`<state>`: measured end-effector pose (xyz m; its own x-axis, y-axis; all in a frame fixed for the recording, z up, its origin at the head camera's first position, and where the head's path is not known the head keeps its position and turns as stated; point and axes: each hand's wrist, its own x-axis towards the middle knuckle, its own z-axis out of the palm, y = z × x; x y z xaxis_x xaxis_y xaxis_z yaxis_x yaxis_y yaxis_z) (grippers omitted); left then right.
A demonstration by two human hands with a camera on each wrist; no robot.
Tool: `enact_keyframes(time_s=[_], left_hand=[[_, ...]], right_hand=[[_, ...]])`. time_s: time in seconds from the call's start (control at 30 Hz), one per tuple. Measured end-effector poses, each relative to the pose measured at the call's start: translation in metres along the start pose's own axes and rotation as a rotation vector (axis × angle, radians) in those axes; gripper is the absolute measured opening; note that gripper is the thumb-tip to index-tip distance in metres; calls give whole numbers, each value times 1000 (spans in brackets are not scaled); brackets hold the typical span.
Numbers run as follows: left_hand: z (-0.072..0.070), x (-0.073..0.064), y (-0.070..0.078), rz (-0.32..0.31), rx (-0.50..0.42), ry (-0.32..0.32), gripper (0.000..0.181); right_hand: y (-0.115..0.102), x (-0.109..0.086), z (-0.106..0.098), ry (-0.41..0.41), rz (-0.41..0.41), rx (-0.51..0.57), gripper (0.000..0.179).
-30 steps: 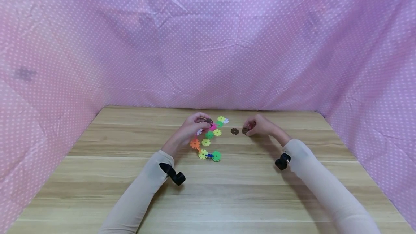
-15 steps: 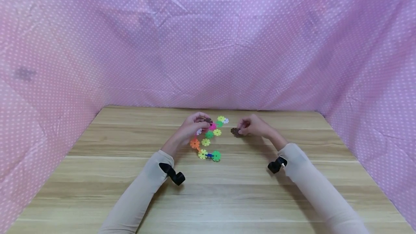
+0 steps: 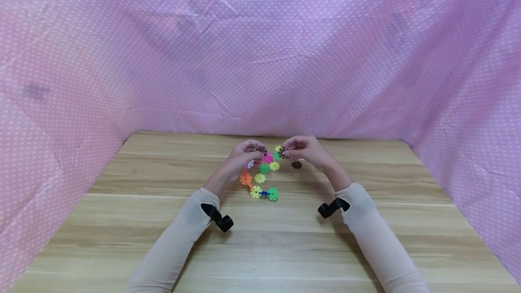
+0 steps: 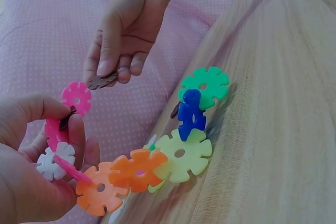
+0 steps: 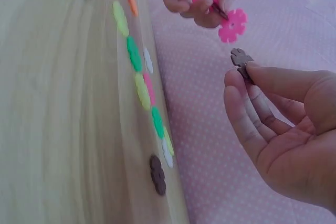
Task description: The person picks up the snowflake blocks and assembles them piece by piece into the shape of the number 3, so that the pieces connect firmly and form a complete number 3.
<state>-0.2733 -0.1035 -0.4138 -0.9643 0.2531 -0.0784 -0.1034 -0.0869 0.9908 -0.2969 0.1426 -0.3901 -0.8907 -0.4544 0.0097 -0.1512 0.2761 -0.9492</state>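
My left hand pinches a small brown disc in a chain of linked plastic snowflake discs. From there the chain runs through pink, white, orange and yellow discs to a blue disc and a green disc at its far end. A pink disc forms the end near my left fingertips. Between thumb and fingers, my right hand holds a loose brown snowflake disc, raised close to that pink end with a small gap between them.
Loose discs lie in a rough line on the wooden table, among them green, yellow and white ones. A brown disc lies below my right hand. Pink dotted cloth hangs behind the table.
My right hand has picked a brown disc up from the table and moved left and up toward the chain's end. My left hand has stayed nearly still, holding the chain.
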Motion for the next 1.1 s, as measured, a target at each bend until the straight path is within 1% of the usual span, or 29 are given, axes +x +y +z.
enact_keyframes(time_s=[0.17,0.4,0.7,0.93,1.1], left_hand=[[0,0,1,-6,-7,10,26],[-1,1,2,22,-8,25,26],[-2,1,2,24,16,28,25],[-3,1,2,13,9,-3,27],[-5,1,1,-3,30,-25,31]], right_hand=[[0,3,8,16,-3,84,28],[2,6,12,10,-1,175,25],[-2,5,16,-7,10,206,25],[0,6,18,-1,8,206,23],[1,6,18,-1,3,201,22]])
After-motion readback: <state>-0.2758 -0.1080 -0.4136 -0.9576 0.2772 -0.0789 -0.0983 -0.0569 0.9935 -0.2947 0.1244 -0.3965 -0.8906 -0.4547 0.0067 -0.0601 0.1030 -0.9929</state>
